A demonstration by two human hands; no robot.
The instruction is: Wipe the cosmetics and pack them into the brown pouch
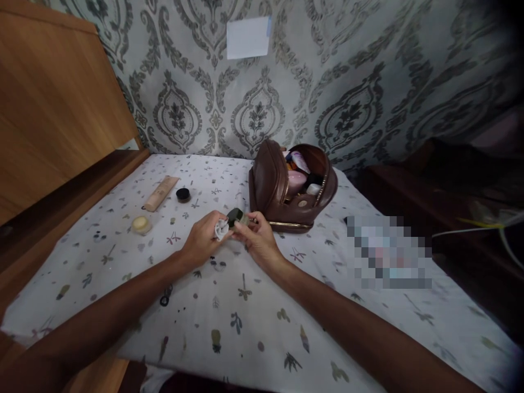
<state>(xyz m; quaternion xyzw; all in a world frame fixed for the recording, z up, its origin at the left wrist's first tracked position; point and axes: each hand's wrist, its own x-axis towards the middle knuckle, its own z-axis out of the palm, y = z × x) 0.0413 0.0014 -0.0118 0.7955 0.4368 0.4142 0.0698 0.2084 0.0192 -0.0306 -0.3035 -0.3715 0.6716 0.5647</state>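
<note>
My right hand (262, 240) is closed around a small jar (236, 216) with a dark green, shiny top and a paler side. In my left hand (201, 238) is a crumpled white wipe or tissue (221, 230), pinched against the left side of the jar. Both hands meet over the patterned white cloth, just left of a brown leather bag (266, 183). The bag gapes open at its zipper, with a pink item (295, 181) and several other small items inside.
To the left lie a beige squeeze tube (161, 194), a small black-lidded jar (183, 195) and a low clear jar with a yellowish top (141, 224). A blurred-out flat object (388, 252) rests at the right. A wooden panel (61, 98) stands at the left, and a patterned wall is behind.
</note>
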